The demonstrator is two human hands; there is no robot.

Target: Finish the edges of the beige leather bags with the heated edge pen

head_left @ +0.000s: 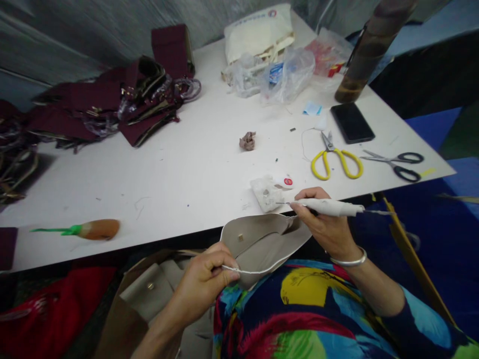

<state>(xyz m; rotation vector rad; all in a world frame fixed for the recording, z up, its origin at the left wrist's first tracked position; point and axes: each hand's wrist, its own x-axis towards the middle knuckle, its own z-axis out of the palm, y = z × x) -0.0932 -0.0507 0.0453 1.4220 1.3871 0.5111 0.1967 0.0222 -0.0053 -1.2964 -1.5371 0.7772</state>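
Observation:
My left hand (204, 279) is closed in a pinch on the lower edge of a beige leather piece (262, 242) held over my lap, just below the table's front edge. My right hand (322, 224) grips a white-wrapped pointed tool (331, 207) like a pen. Its thin tip points left towards a small white pad (267, 193) on the table, close to the upper edge of the leather piece. A silver bangle (348, 260) circles my right wrist.
On the white table (179, 169) lie yellow scissors (335, 160), black-handled scissors (398, 162), a phone (352, 122), a brown bottle (368, 50), plastic bags (277, 70), a maroon pile (112, 99) and an orange-handled tool (88, 229). More beige pieces (153, 289) fill a bag by my left knee.

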